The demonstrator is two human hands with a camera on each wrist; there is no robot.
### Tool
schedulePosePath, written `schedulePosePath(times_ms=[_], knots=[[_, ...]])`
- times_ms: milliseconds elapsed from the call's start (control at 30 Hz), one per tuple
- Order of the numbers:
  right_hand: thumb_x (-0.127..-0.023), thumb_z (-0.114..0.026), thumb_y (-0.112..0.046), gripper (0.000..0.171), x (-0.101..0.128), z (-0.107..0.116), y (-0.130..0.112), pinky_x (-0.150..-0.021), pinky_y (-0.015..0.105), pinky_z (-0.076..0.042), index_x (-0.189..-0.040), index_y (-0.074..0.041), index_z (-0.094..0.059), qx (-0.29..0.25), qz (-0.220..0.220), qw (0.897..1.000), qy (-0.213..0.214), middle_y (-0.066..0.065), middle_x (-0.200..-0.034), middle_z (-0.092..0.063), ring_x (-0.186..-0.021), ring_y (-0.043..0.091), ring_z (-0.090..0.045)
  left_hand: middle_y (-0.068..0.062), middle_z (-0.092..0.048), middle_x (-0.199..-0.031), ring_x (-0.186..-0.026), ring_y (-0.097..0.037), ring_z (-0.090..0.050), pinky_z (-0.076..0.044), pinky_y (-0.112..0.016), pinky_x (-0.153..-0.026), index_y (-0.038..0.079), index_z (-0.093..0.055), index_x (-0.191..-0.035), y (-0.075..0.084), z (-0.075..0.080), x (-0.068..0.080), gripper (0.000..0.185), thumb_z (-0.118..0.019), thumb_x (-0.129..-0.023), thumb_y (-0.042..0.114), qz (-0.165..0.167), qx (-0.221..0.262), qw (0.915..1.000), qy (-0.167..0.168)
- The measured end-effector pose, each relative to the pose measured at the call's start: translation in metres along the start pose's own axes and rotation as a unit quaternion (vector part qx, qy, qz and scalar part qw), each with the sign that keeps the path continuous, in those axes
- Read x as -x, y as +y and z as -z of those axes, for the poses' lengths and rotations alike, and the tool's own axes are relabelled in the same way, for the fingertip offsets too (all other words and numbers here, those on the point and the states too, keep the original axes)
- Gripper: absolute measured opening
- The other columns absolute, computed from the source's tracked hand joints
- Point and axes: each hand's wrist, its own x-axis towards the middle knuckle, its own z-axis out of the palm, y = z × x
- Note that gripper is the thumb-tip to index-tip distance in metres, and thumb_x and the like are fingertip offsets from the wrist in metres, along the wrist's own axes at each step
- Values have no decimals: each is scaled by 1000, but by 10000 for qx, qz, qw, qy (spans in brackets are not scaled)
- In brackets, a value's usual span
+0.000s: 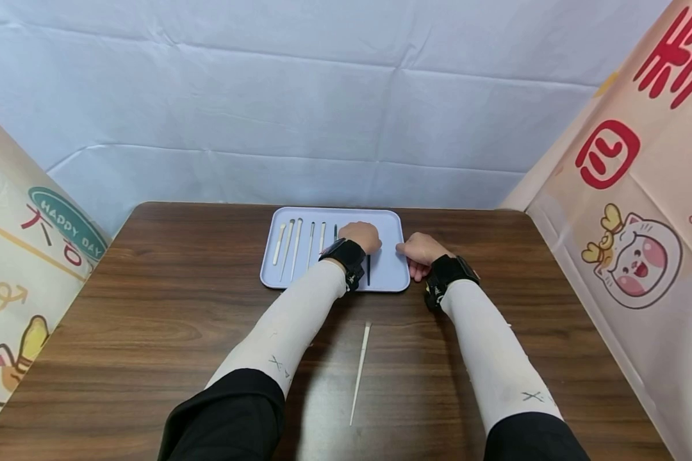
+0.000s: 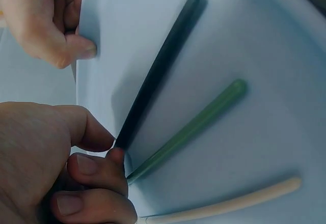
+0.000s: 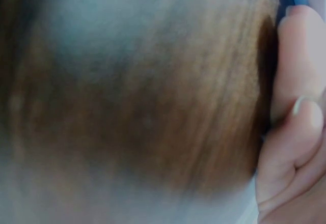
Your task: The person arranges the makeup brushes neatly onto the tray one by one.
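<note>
A pale lilac tray (image 1: 389, 256) lies toward the table's far edge with several slim makeup brushes (image 1: 297, 243) side by side in it. Over its right half, my left hand (image 1: 362, 235) pinches a dark-handled brush (image 2: 158, 71) between thumb and index finger. That brush's other end is hidden by the fingers. Beside it in the left wrist view lie a green-handled brush (image 2: 196, 127) and a cream-handled brush (image 2: 234, 202). My right hand (image 1: 423, 253) grips the tray's right rim, thumb on top and the other fingers curled at the outer side.
One pale brush (image 1: 361, 371) lies on the brown wooden table (image 1: 179, 333) in front of the tray, between the forearms. White cloth (image 1: 265, 115) hangs behind the table, and printed sheets (image 1: 628, 256) stand at both sides.
</note>
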Motion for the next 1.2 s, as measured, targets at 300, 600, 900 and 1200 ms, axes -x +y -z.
schedulePosePath(times_ms=[300,600,900,1200], knots=[[-100,-41,-30,54,3,2,-1,-43,28,-48,-59,-3,-63,58,39,10000,41,5,-49,-60,-41,14,-60,-5,-69,-95,-76,-20,-56,-47,-33,-68,14,-73,-94,-4,2,-5,33,-50,-105,34,-170,108,9998,50],[-100,-41,-30,53,1,0,-1,-43,27,-47,-60,-2,-64,52,6,10000,41,5,-49,-61,-41,14,-60,-5,-71,-106,-88,-21,-62,-50,-39,-89,15,-75,-104,-8,7,2,33,-50,-105,37,-179,73,9996,186],[-100,-41,-29,54,1,1,-2,-42,27,-47,-58,-2,-64,64,43,10000,60,5,-49,-60,-41,14,-60,-2,-69,-93,-76,-18,-58,-49,-34,-72,17,-73,-95,-7,14,8,32,-52,-104,38,-146,61,9996,221],[-99,-41,-29,53,0,1,0,-43,27,-47,-59,-2,-64,92,63,9999,21,5,-49,-61,-42,14,-61,-1,-68,-91,-76,-18,-58,-50,-34,-71,18,-72,-91,-7,16,12,32,-54,-103,42,-298,-137,9992,243]])
